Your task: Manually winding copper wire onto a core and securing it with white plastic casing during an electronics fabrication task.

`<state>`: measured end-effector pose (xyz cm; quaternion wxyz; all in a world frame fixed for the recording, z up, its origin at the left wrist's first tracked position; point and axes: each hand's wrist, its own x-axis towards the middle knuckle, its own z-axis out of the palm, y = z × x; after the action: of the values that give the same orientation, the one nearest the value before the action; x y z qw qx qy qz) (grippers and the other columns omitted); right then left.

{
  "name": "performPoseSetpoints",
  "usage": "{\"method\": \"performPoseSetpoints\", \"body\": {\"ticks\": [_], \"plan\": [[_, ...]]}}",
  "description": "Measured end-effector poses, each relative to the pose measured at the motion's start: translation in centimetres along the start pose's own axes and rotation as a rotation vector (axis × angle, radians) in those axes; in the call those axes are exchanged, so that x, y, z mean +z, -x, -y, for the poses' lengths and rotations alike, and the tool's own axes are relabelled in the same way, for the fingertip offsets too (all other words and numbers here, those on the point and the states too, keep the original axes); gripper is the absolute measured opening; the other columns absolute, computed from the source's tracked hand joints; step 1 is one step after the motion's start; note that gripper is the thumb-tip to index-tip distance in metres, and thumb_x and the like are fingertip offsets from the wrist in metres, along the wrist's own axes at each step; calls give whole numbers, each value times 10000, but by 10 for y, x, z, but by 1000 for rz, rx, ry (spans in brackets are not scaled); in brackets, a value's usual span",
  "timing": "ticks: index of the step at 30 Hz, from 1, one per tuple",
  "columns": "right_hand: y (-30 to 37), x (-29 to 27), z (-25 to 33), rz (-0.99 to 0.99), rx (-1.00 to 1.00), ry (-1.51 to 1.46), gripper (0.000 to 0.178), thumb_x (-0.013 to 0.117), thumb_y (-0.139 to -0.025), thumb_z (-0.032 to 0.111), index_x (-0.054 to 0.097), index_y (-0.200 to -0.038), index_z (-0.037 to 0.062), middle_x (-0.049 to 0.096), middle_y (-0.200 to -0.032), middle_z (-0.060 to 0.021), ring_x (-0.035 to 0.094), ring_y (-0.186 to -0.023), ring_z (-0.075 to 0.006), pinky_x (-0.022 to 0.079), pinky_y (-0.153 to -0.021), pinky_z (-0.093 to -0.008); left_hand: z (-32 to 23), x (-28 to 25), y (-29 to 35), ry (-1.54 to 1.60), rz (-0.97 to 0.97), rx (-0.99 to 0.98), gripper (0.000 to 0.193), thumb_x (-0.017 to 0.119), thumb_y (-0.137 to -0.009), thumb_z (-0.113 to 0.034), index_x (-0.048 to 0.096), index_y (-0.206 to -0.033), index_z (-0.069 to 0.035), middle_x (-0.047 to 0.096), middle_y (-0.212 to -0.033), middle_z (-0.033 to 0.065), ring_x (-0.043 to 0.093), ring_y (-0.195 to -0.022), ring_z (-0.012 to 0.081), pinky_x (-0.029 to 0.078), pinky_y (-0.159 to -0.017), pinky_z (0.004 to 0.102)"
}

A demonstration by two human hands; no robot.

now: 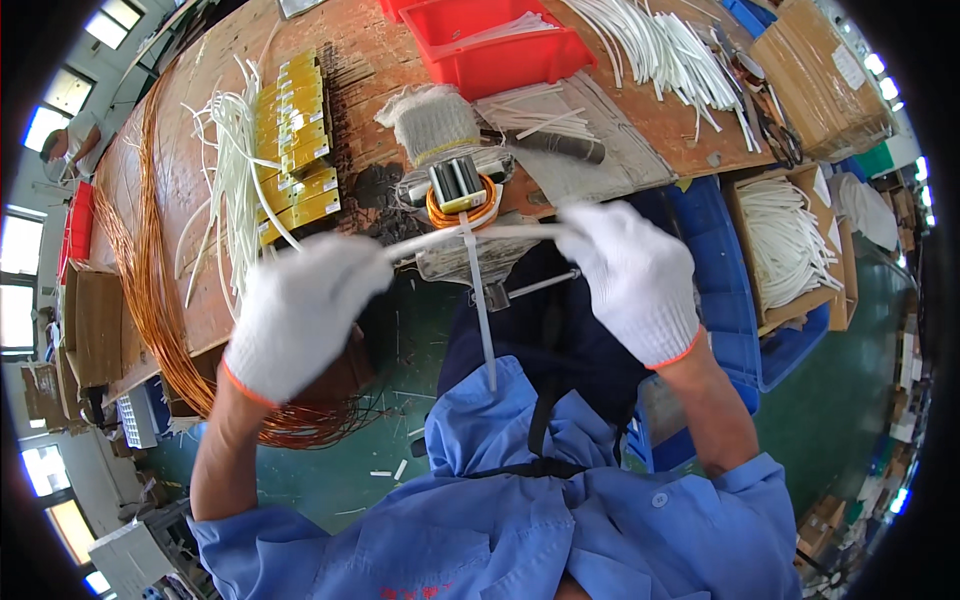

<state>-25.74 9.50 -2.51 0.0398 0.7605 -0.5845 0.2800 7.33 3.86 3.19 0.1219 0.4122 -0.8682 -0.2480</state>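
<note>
Two gloved hands work at the centre of the frame. The left hand (305, 310), left of centre, is closed, and the right hand (630, 275), right of centre, pinches; between them they hold what looks like one white tube (515, 232), stretched sideways just below one copper-wire coil (488, 212) at upper centre. One pale strip (480, 300) hangs from the coil toward the lap. On the tabletop (375, 50), two loose bunches of white tubes show: one upper left (232, 150), one upper right (670, 60). One carton (836, 270) at right holds more (too tangled to count). Two red bins (520, 68) sit at the top, one cut off.
</note>
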Motion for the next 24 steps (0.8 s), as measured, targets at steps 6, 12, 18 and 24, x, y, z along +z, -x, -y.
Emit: {"method": "performPoseSetpoints", "body": {"ticks": [6,12,18,24], "plan": [[21,-11,25,344,158,-928,146,742,-998,153,788,-1042,22,815,-988,-148,806,-836,-317,642,-750,-381,-30,12,-1,199,126,-69,323,595,-1152,-288,730,-1137,5,703,-849,72,730,-732,150,603,-672,306],[19,60,-30,609,-26,-79,298,519,-1079,375,745,-1049,184,788,-948,-124,772,-922,-362,597,-754,-511,-53,0,-84,-63,-55,-235,714,648,-1056,-624,686,-1140,84,717,-822,247,775,-770,350,613,-763,427],[4,30,-47,373,-205,-226,187,690,-1065,294,817,-1017,165,694,-685,-66,674,-583,-313,507,-532,-439,-58,14,-103,-264,-109,-225,679,810,-874,-570,674,-998,84,752,-787,271,798,-782,442,633,-743,495],[20,52,36,249,541,-942,775,937,-888,237,546,-1517,10,756,-1240,-154,766,-1056,-232,622,-947,-393,-54,22,-101,-242,-161,-202,644,829,-858,-546,678,-992,65,747,-796,286,785,-795,466,627,-748,518]]}}
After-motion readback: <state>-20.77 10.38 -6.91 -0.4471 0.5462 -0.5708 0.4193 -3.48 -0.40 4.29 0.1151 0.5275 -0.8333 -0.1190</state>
